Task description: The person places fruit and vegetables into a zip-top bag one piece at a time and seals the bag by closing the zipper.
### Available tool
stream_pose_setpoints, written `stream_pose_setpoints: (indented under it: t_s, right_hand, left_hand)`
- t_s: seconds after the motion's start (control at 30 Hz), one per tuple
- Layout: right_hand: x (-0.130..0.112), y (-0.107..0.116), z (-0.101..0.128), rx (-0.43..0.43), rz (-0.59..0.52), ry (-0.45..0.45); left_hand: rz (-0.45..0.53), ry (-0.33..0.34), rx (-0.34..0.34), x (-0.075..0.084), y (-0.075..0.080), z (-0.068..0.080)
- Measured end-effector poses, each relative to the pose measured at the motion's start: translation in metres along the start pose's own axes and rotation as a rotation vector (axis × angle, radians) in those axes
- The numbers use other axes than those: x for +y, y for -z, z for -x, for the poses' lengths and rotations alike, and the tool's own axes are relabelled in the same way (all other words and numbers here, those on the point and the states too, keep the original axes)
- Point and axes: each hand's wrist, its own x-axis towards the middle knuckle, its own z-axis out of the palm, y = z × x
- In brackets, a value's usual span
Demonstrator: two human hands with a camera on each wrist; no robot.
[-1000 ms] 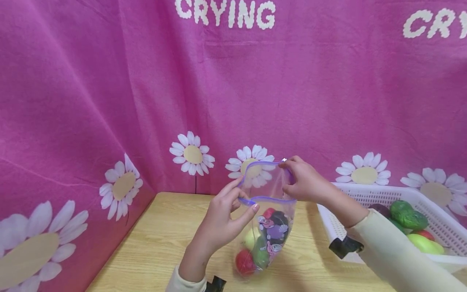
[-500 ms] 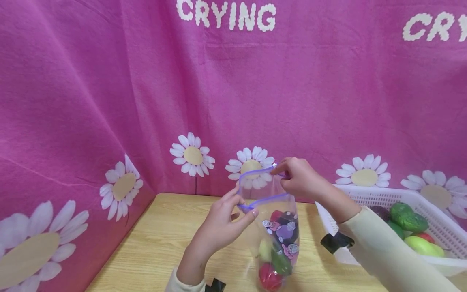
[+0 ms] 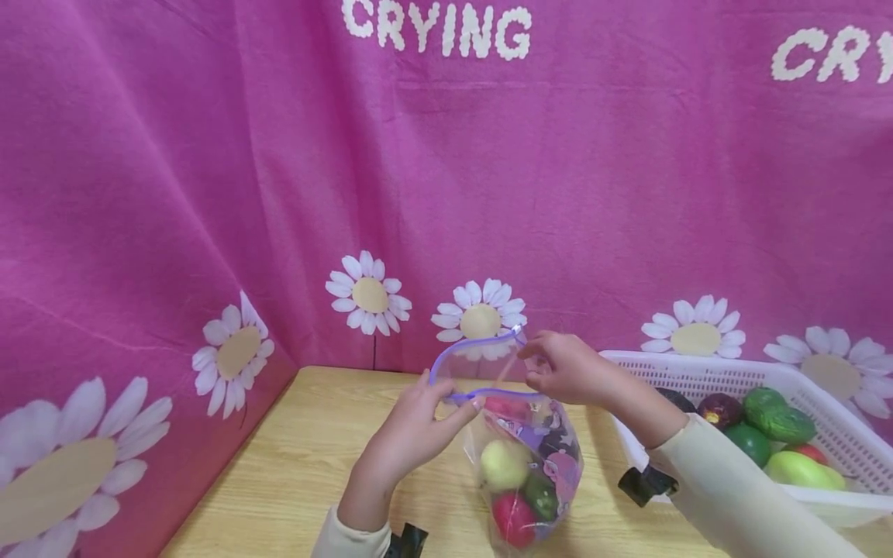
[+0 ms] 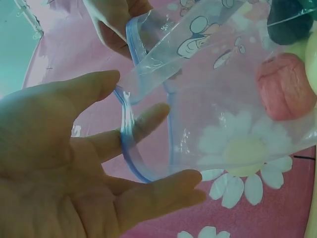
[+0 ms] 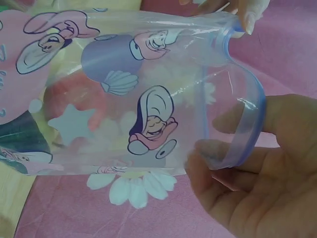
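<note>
A clear zip bag with a purple zip rim and cartoon prints hangs between both hands over the wooden table. It holds toy fruit: a pale green piece, a red one and a dark green one. My left hand pinches the near-left part of the rim between thumb and fingers. At the far-right end of the rim, my right hand grips it the same way. The bag's mouth stands open between the hands.
A white plastic basket stands at the right on the table, with green, red and dark purple toy fruit in it. A pink daisy-print cloth closes off the back and left side. Bare tabletop lies left of the bag.
Both hands have sunk a little and the bag has dropped with them, now resting low on the table. The rim's mouth has flattened and the fruit inside has shifted.
</note>
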Motion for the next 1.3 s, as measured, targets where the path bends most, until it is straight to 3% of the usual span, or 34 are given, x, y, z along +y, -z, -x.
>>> stream_pose_setpoints:
  t_s: [0.27, 0.47, 0.67, 0.9, 1.03, 1.13, 1.3]
  right_hand:
    - [0.006, 0.013, 0.007, 0.103, -0.033, -0.066]
    - [0.013, 0.028, 0.014, 0.174, -0.056, -0.157]
    - [0.026, 0.023, 0.016, 0.191, -0.041, -0.130]
    - [0.031, 0.021, 0.026, 0.177, -0.084, -0.081]
    - [0.034, 0.038, 0.037, 0.207, -0.091, -0.044]
    - [0.044, 0.057, 0.048, 0.213, -0.026, -0.081]
    - [0.085, 0.077, 0.068, 0.181, 0.081, -0.170]
  left_hand:
    - [0.036, -0.042, -0.002, 0.001, -0.003, -0.004]
    - [0.122, -0.090, 0.063, 0.010, -0.008, -0.005]
    - [0.154, -0.082, 0.091, 0.014, -0.011, -0.006]
    - [0.147, -0.072, 0.135, 0.008, -0.013, -0.005]
    - [0.140, -0.074, 0.179, 0.004, -0.011, -0.004]
    - [0.133, -0.072, 0.203, 0.001, -0.008, -0.003]
    - [0.114, -0.060, 0.237, -0.003, -0.001, -0.002]
